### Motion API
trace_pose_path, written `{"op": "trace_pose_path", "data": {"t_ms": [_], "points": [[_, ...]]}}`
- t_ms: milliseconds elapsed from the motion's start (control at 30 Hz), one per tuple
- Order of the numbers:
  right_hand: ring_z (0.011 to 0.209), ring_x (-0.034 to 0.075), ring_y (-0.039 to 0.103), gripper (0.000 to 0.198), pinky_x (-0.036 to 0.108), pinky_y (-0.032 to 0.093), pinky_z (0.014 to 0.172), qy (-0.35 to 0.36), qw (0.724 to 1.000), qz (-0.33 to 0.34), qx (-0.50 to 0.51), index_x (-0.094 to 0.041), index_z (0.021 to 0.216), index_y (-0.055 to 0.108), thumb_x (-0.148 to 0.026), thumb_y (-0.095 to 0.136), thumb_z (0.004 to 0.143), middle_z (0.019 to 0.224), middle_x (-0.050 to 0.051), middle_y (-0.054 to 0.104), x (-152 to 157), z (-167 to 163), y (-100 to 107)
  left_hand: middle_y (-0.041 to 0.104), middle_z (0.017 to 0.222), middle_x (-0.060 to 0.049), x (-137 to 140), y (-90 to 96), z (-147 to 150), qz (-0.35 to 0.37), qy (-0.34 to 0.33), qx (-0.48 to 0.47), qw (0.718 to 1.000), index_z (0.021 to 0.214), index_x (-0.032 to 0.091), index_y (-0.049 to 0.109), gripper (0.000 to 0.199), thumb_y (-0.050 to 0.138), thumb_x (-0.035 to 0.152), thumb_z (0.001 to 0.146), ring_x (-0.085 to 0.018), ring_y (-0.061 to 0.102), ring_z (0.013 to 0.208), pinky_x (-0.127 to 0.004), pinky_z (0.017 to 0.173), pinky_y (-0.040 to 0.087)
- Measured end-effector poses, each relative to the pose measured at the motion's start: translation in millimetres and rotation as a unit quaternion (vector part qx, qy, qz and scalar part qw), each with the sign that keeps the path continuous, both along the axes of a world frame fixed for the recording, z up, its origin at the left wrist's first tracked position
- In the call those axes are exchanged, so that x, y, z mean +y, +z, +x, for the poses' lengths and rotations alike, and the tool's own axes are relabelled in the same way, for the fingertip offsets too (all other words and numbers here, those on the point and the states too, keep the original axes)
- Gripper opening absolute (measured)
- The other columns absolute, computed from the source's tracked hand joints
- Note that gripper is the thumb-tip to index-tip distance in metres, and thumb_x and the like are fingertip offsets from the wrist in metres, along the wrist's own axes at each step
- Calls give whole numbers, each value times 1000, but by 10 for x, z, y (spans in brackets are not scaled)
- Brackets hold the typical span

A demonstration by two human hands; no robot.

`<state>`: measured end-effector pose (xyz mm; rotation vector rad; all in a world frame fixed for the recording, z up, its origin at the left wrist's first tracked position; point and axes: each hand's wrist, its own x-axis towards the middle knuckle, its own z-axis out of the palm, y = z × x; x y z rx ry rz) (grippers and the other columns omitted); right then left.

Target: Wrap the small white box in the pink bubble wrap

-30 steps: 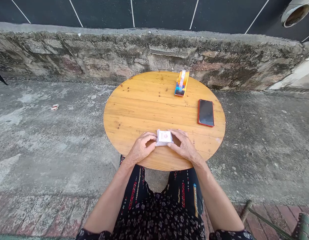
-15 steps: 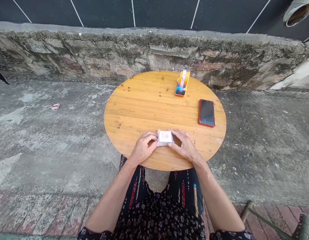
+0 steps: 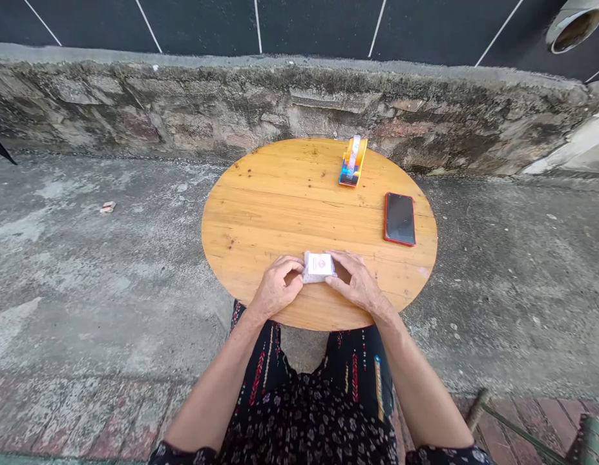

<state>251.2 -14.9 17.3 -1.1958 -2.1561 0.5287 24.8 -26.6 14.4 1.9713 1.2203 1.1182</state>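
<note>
A small package in clear plastic wrap with a white printed label (image 3: 320, 265) lies near the front edge of the round wooden table (image 3: 280, 206). My left hand (image 3: 278, 283) grips its left end, thumb and fingers curved at the plastic. On the other side my right hand (image 3: 356, 279) holds the right end, its fingers at the upper corner and its thumb at the lower one. Both hands rest on the tabletop. What the wrap contains is hidden under the label.
A yellow and blue tape dispenser (image 3: 352, 161) stands at the table's back edge. To the right lies a phone in a red case (image 3: 399, 219). Behind the table runs a low stone wall (image 3: 183, 110). A chair frame (image 3: 512, 426) shows at the lower right.
</note>
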Motion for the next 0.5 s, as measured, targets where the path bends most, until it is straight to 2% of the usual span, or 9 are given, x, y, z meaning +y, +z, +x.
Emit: {"op": "trace_pose_path", "data": {"t_ms": [167, 500], "points": [[125, 30, 54, 50, 54, 36, 108, 2, 1000, 2, 4, -24, 133, 52, -44, 59, 88, 133, 11, 60, 2, 5, -9, 67, 98, -3, -21, 29, -11, -22, 17, -15, 1000, 76, 20, 56, 11, 58, 10, 77, -19, 63, 94, -34, 89, 50], [127, 29, 53, 51, 54, 34, 111, 4, 1000, -2, 1, -24, 134, 51, -44, 59, 88, 135, 10, 59, 9, 9, -16, 68, 102, -4, -19, 40, -16, -22, -8, -23, 999, 82, 21, 67, 11, 59, 14, 83, -19, 64, 98, -34, 91, 50]]}}
